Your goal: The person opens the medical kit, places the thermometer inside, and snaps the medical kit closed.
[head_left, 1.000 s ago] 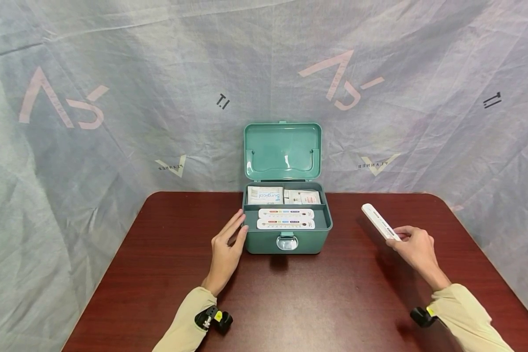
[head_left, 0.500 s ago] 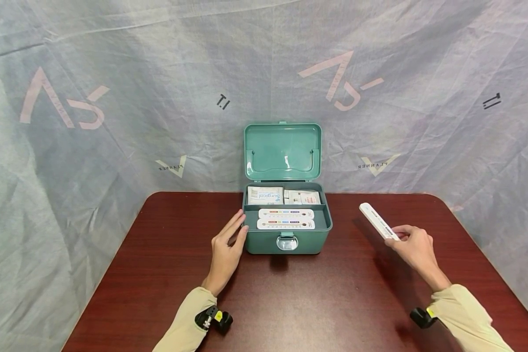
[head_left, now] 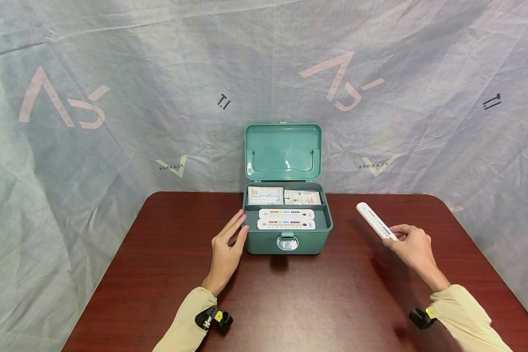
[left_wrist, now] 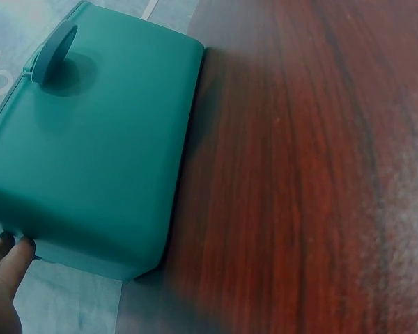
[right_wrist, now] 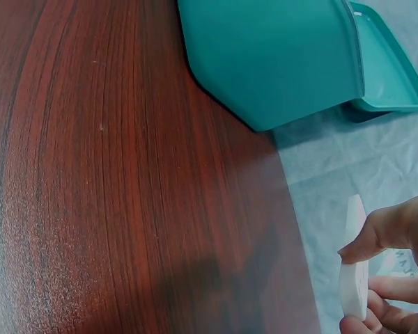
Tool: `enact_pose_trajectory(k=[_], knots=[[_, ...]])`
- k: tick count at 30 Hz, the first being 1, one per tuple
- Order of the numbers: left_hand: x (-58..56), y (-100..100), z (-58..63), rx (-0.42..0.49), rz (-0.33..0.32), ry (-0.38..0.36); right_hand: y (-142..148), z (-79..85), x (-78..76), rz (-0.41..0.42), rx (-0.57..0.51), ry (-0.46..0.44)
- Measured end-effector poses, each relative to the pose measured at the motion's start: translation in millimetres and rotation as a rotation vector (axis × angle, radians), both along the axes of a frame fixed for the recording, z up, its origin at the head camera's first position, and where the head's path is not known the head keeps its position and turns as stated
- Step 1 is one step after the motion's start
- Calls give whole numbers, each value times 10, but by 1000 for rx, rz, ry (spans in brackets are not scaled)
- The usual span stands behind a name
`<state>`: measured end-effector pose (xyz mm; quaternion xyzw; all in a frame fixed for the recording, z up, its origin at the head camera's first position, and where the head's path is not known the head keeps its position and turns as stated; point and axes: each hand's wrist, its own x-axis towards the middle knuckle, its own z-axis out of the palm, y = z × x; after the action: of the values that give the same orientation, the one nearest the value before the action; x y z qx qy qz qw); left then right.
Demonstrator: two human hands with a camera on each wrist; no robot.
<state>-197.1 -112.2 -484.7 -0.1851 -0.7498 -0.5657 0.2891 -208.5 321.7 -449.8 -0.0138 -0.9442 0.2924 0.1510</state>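
Observation:
A green first-aid style box (head_left: 264, 242) stands on the table with its lid (head_left: 283, 146) raised. Two white thermometers (head_left: 286, 224) with coloured scale marks lie in its front compartment. My left hand (head_left: 225, 249) rests its extended fingers against the box's left side; in the left wrist view the fingertips touch the green wall (left_wrist: 111, 160). To the right of the box, my right hand (head_left: 413, 247) pinches a similar white thermometer (head_left: 371, 216) by its near end, thumb on one side and fingers on the other, held above the table and slanting up-left.
Behind a divider, the back compartment holds a packet printed "Surgical" (head_left: 265, 195) and another white packet (head_left: 302, 197). A metal latch (head_left: 287, 242) hangs on the box front. Grey printed cloth (head_left: 193, 122) hangs behind the dark red wooden table (head_left: 299, 303).
The thermometer in my right hand has shifted slightly left, toward the box. My left hand and the box have stayed where they were.

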Motion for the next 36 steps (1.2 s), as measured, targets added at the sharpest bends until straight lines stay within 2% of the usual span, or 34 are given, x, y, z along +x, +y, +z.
enact_pose_trajectory(k=[36], knots=[[-5, 4, 9, 12, -5, -3, -161, 104, -4, 61, -7, 44]])
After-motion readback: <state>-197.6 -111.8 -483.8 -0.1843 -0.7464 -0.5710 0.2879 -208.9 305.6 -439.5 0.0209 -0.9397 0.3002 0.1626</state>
